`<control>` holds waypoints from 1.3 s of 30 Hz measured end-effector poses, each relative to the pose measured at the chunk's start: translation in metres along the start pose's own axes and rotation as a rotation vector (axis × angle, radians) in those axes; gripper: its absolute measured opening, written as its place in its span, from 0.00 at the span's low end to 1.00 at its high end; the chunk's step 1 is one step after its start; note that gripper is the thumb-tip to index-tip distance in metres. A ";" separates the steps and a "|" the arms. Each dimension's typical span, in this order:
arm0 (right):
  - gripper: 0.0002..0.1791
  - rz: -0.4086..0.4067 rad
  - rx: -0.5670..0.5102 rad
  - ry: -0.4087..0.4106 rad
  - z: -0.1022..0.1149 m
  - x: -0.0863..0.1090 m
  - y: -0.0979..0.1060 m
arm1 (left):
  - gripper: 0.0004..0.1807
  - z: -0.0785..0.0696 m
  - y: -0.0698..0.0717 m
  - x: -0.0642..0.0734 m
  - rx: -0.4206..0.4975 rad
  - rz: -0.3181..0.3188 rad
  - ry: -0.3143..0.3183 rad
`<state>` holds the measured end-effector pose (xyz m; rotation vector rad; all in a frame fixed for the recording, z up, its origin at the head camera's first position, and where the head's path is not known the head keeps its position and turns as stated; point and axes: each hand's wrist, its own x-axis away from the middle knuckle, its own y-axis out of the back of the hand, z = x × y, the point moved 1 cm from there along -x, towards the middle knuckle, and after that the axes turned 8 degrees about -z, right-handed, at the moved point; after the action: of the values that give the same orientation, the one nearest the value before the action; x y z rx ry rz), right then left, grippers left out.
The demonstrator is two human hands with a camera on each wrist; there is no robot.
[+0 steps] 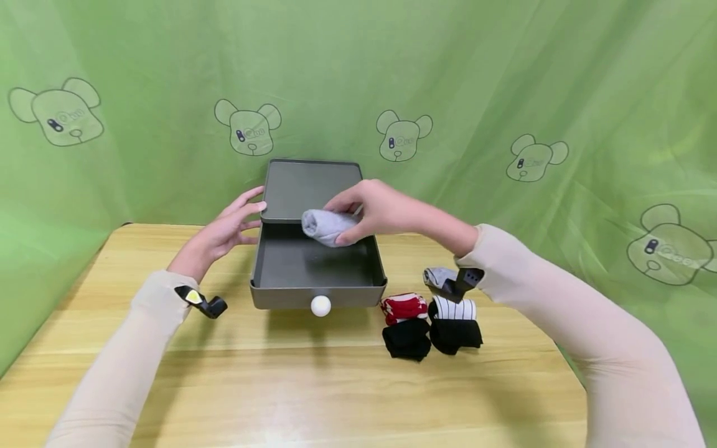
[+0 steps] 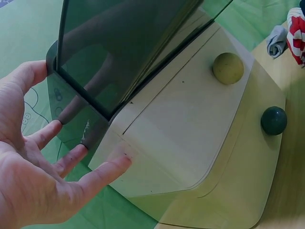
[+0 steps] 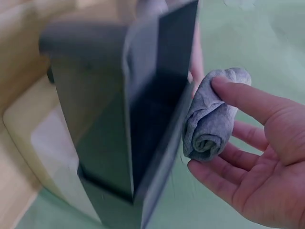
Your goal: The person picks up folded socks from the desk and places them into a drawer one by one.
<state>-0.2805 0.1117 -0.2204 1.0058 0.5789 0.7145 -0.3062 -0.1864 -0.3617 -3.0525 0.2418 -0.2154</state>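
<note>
A grey drawer box point(image 1: 313, 186) stands at the back of the wooden table, its drawer point(image 1: 263, 267) pulled out toward me, with a white knob point(image 1: 320, 305) on the front. My right hand point(image 1: 374, 208) holds a rolled grey sock point(image 1: 325, 226) over the open drawer; in the right wrist view the sock point(image 3: 209, 114) is pinched between thumb and fingers point(image 3: 248, 98). My left hand point(image 1: 229, 227) is open with straight fingers point(image 2: 71, 160) at the box's left side point(image 2: 86, 129).
Rolled socks lie right of the drawer: a red-and-white one point(image 1: 404, 307), a striped one point(image 1: 455, 308), two black ones point(image 1: 407, 339) and a grey one point(image 1: 439, 275). A green cloth backdrop point(image 1: 504, 81) hangs behind the table.
</note>
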 end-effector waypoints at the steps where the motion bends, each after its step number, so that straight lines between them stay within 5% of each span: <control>1: 0.25 0.016 0.016 0.010 0.003 -0.002 -0.006 | 0.40 0.000 0.000 0.000 0.000 0.001 0.000; 10: 0.24 0.128 0.117 0.042 0.023 -0.024 -0.038 | 0.40 0.001 0.001 -0.001 0.009 0.006 -0.004; 24: 0.25 0.294 0.204 0.008 0.038 -0.058 -0.048 | 0.40 0.002 0.002 -0.002 0.022 0.015 0.001; 39: 0.23 0.346 0.254 -0.038 0.044 -0.061 -0.068 | 0.40 0.002 0.001 -0.001 0.019 0.011 0.003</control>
<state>-0.2699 0.0178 -0.2564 1.3734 0.4742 0.9400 -0.3066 -0.1871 -0.3634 -3.0316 0.2546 -0.2210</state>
